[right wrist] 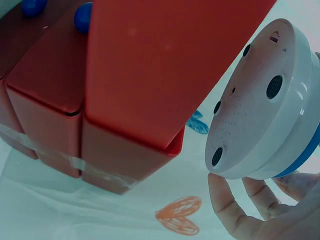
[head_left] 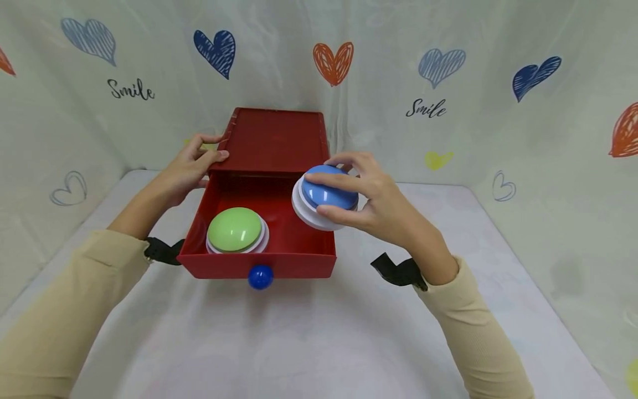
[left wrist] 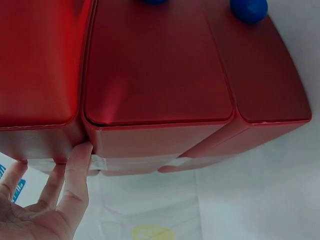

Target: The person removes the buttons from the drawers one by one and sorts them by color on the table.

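Our right hand (head_left: 379, 208) grips a blue-domed, white-based plastic button (head_left: 324, 197) over the right rim of the open red plastic drawer (head_left: 259, 260); our left hand (head_left: 191, 169) rests open against the red cabinet (head_left: 276, 138). A green-domed button (head_left: 236, 230) sits near-left inside. Lowering it level beside the green one should seat it cleanly.
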A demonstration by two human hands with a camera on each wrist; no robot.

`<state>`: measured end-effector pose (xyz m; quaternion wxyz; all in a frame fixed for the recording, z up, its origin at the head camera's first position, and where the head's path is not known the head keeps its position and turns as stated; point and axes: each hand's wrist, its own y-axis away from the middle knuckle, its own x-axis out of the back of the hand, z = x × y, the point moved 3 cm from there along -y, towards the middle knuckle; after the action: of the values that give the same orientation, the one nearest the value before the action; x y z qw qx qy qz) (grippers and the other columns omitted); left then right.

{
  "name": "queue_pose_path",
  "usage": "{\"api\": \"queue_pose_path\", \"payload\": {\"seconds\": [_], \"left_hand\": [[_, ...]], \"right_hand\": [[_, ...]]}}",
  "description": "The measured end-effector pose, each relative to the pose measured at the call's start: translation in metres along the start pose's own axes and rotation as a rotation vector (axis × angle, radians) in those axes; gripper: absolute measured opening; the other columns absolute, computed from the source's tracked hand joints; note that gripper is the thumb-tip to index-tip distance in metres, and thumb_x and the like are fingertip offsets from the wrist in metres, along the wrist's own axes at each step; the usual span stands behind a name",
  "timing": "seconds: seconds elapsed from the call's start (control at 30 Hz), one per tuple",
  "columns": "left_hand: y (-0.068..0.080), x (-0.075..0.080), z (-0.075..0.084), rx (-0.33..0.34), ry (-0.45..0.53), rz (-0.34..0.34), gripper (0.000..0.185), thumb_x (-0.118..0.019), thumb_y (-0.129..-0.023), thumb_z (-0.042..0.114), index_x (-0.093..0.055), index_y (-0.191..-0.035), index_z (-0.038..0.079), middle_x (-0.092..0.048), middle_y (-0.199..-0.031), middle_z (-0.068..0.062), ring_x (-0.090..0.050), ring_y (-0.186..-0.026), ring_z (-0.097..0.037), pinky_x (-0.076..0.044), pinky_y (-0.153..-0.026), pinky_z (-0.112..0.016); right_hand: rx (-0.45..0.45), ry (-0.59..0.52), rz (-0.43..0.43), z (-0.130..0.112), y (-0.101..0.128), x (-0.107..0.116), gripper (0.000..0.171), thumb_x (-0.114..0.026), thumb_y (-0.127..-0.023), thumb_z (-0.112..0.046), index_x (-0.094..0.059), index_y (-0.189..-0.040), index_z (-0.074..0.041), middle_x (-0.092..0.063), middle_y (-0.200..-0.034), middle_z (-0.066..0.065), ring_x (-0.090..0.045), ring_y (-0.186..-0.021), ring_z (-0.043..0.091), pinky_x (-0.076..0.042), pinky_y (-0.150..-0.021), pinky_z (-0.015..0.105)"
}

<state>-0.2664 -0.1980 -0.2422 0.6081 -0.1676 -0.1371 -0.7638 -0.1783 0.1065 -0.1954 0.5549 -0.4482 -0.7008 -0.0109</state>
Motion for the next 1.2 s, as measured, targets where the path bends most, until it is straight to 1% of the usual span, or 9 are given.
{"api": "queue_pose_path", "payload": {"seconds": [0.13, 0.23, 0.37, 0.63, 0.83, 0.97, 1.2], "left_hand": [[0.0, 0.001, 0.0, -0.001, 0.012, -0.001, 0.061, -0.04, -0.096, 0.045, -0.015, -0.144, 0.018, -0.028, -0.144, -0.018, -0.041, -0.123, -0.03, -0.037, -0.098, -0.057], [0.0, 0.001, 0.0, 0.003, 0.011, 0.0, 0.061, -0.04, -0.096, 0.045, -0.014, -0.144, 0.018, -0.028, -0.144, -0.018, -0.041, -0.123, -0.03, -0.037, -0.098, -0.057], [0.0, 0.0, 0.0, 0.001, 0.009, 0.001, 0.062, -0.04, -0.096, 0.046, -0.014, -0.145, 0.019, -0.029, -0.143, -0.018, -0.042, -0.121, -0.029, -0.037, -0.098, -0.056], [-0.001, -0.001, -0.001, -0.002, 0.026, -0.003, 0.06, -0.041, -0.096, 0.043, -0.014, -0.143, 0.017, -0.028, -0.144, -0.018, -0.039, -0.124, -0.033, -0.036, -0.098, -0.058], [-0.001, -0.001, 0.0, -0.007, 0.02, -0.004, 0.06, -0.04, -0.096, 0.044, -0.015, -0.143, 0.018, -0.029, -0.142, -0.018, -0.042, -0.121, -0.029, -0.038, -0.097, -0.056], [-0.001, -0.001, 0.0, -0.002, 0.02, -0.003, 0.06, -0.041, -0.096, 0.044, -0.015, -0.143, 0.018, -0.028, -0.144, -0.018, -0.04, -0.123, -0.031, -0.036, -0.098, -0.058], [0.0, -0.001, 0.0, -0.001, 0.018, -0.007, 0.06, -0.041, -0.096, 0.044, -0.015, -0.143, 0.018, -0.028, -0.144, -0.018, -0.04, -0.123, -0.032, -0.036, -0.098, -0.059]], "right_hand": [[0.001, -0.002, 0.053, 0.005, 0.005, 0.002, 0.041, -0.072, -0.08, -0.022, -0.064, -0.12, -0.02, -0.047, -0.127, 0.008, -0.037, -0.119, 0.019, -0.051, -0.08, 0.037], [-0.012, -0.004, 0.087, 0.01, 0.009, 0.002, 0.04, -0.072, -0.08, -0.022, -0.065, -0.119, -0.02, -0.049, -0.125, 0.008, -0.039, -0.117, 0.019, -0.051, -0.08, 0.038], [-0.063, -0.012, 0.127, 0.018, 0.017, 0.004, 0.041, -0.072, -0.079, -0.021, -0.065, -0.119, -0.02, -0.05, -0.125, 0.008, -0.04, -0.117, 0.019, -0.051, -0.081, 0.041], [-0.178, -0.026, 0.181, 0.04, 0.032, 0.004, 0.041, -0.072, -0.079, -0.018, -0.064, -0.12, -0.018, -0.05, -0.126, 0.009, -0.039, -0.121, 0.021, -0.05, -0.085, 0.047], [-0.203, -0.037, 0.251, 0.055, 0.044, -0.001, 0.041, -0.075, -0.076, -0.014, -0.066, -0.116, -0.014, -0.052, -0.124, 0.011, -0.039, -0.122, 0.023, -0.048, -0.088, 0.049], [-0.241, -0.036, 0.26, 0.066, 0.051, -0.008, 0.043, -0.076, -0.075, -0.014, -0.066, -0.116, -0.012, -0.05, -0.126, 0.013, -0.037, -0.122, 0.025, -0.047, -0.089, 0.052], [-0.341, -0.026, 0.239, 0.086, 0.059, -0.021, 0.045, -0.076, -0.076, -0.017, -0.063, -0.119, -0.012, -0.046, -0.132, 0.014, -0.034, -0.126, 0.03, -0.046, -0.089, 0.056]]}}
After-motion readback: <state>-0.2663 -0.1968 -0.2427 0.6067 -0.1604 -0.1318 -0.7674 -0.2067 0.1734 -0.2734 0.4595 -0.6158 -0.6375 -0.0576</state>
